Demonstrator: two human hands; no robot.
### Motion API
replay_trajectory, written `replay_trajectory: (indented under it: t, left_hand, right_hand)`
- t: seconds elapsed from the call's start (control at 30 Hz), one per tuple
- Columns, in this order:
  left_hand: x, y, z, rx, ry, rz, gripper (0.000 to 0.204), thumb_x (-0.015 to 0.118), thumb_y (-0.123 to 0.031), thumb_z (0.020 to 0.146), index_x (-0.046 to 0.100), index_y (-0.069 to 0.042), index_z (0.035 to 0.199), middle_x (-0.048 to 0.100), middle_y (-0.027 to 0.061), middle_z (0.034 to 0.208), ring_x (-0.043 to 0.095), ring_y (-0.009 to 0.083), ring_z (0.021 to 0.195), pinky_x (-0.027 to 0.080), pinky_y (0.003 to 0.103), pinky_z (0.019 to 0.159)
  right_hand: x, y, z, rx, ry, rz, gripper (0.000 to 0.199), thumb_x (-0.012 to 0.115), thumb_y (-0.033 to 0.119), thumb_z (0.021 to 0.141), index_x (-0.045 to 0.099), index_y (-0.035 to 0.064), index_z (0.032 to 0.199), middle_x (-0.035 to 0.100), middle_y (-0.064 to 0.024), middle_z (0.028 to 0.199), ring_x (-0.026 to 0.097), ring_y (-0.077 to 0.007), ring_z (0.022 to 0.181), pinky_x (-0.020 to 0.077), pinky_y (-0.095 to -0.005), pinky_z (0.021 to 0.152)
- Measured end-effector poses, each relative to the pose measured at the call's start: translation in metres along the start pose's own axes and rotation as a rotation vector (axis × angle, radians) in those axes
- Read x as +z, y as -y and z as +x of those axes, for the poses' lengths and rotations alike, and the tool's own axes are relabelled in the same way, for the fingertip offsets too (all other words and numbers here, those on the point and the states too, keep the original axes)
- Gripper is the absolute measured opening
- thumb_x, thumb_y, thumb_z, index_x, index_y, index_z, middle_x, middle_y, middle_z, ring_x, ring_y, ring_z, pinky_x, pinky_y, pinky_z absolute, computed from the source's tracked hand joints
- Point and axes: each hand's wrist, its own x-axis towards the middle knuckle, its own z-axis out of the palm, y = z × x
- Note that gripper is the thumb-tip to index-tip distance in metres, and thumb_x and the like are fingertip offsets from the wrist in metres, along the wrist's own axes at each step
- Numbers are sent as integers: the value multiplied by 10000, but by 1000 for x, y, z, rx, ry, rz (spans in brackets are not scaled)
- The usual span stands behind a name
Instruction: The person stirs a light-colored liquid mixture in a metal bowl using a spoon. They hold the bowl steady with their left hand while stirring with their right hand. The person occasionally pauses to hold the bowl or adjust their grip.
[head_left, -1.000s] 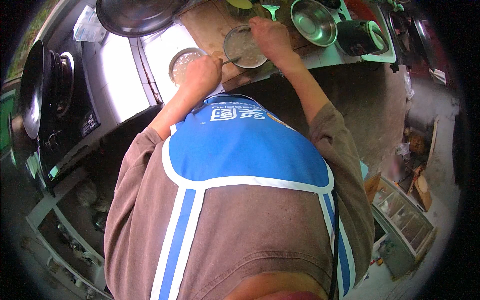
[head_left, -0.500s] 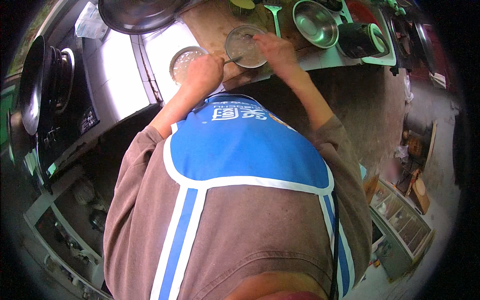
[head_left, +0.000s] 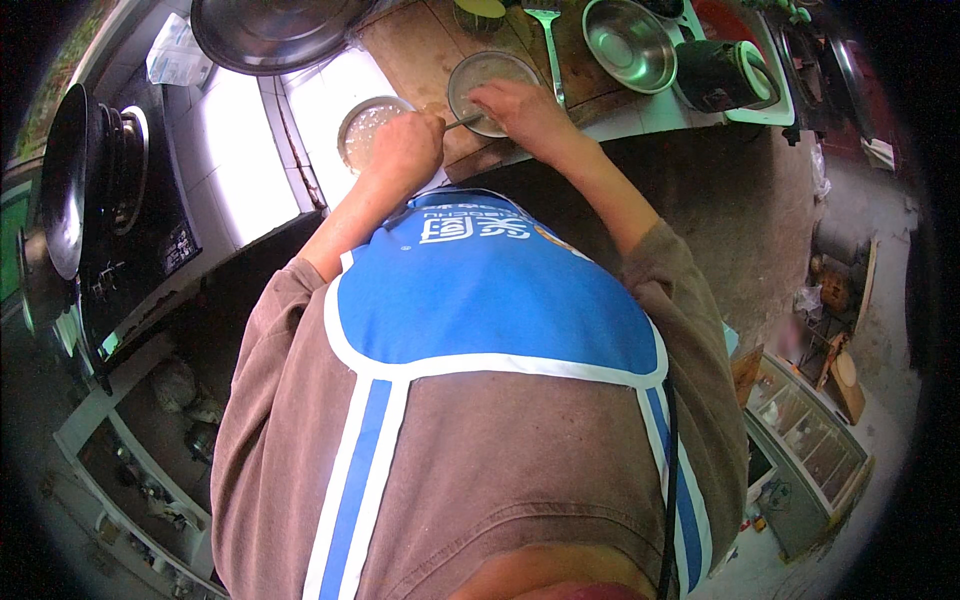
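Observation:
My left hand is closed round the end of a thin, dark tool; its exact kind is unclear. The tool points right, its far end over the near rim of a round bowl with cloudy contents. Above that bowl is my right hand, its fingers bent and pressed together near the tool's tip. Whatever they hold is too small or hidden to name. Partly under my left hand stands another round bowl, holding pale liquid with white bits.
A large dark pan or lid lies at the back left. At the back right are a slotted spatula, a shiny metal basin and a dark green pot. Dark woks stand at far left.
My right hand has moved left and slightly nearer, from the bowl's far right rim to over its middle, close to the tool. My left hand has barely moved.

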Motion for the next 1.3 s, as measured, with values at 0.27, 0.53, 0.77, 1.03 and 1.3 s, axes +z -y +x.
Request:
replay_trajectory:
  t: [0.27, 0.53, 0.77, 1.03, 1.3]
  left_hand:
    - [2, 0, 1, -23, 15, -8, 201, 479, -151, 795, 648, -43, 780, 618, 224, 719, 628, 372, 675, 506, 456, 580]
    - [-4, -4, -2, -18, -7, -8, 177, 479, -100, 766, 635, -22, 735, 618, 208, 690, 630, 353, 663, 505, 435, 578]
    - [4, 1, 0, -24, 31, 2, 217, 471, -177, 823, 644, -46, 824, 620, 231, 745, 629, 381, 680, 508, 466, 566]
    - [-2, -5, -1, -31, 40, 14, 239, 468, -192, 831, 648, -38, 796, 617, 236, 735, 629, 384, 683, 511, 463, 574]
    - [-3, -7, -2, -30, -10, 19, 240, 470, -181, 827, 649, -29, 780, 616, 232, 723, 630, 383, 676, 514, 458, 570]
  right_hand:
    - [1, -26, 36, -10, -17, -53, 180, 502, 176, 851, 608, 84, 964, 618, -128, 942, 594, -304, 859, 474, -386, 755]
    - [-16, -46, 25, 292, -161, -172, 255, 507, 262, 857, 638, 62, 946, 647, -140, 787, 631, -310, 723, 499, -383, 670]
    - [-4, -62, 6, 466, -297, 40, 256, 505, 236, 863, 630, 41, 970, 667, -117, 755, 665, -208, 721, 509, -318, 642]
    - [-8, -71, -12, 454, -341, -59, 258, 489, 237, 865, 634, 43, 955, 667, -99, 737, 661, -210, 698, 503, -322, 649]
    - [-11, -58, -34, 496, -296, -47, 263, 486, 233, 852, 623, 11, 815, 622, -210, 716, 617, -374, 659, 495, -449, 608]
